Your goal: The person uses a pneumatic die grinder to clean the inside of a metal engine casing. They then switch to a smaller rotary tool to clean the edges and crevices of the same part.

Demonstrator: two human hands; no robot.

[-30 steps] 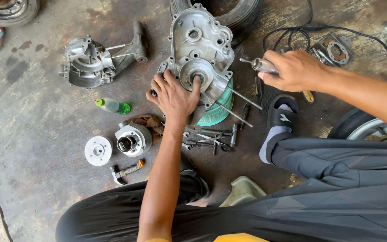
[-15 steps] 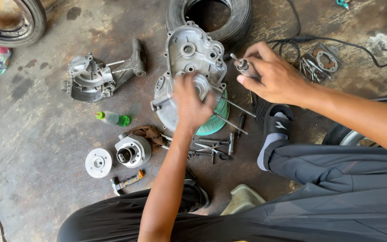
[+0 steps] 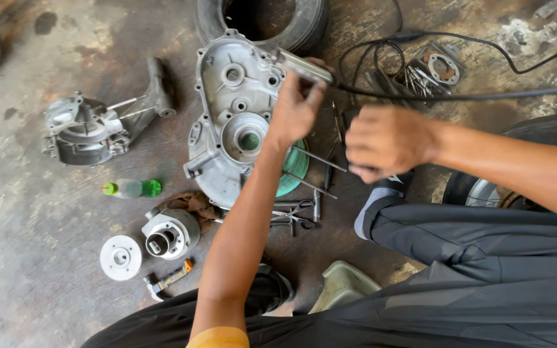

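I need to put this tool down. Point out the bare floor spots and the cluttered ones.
Bare floor lies left of the round white disc and below the small engine block; another open strip runs between that block and the big casing, above the green-capped bottle. Crowded: under the casing's right edge, where rods and pliers lie, and around the cable.

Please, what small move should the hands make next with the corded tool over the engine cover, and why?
Probably steady the corded tool with both hands first. The left hand grips its metal body above the grey engine cover, while the right hand is closed beside it, apart from the tool, near the black cable. The tool's tip is hidden, so I cannot tell where it aims.
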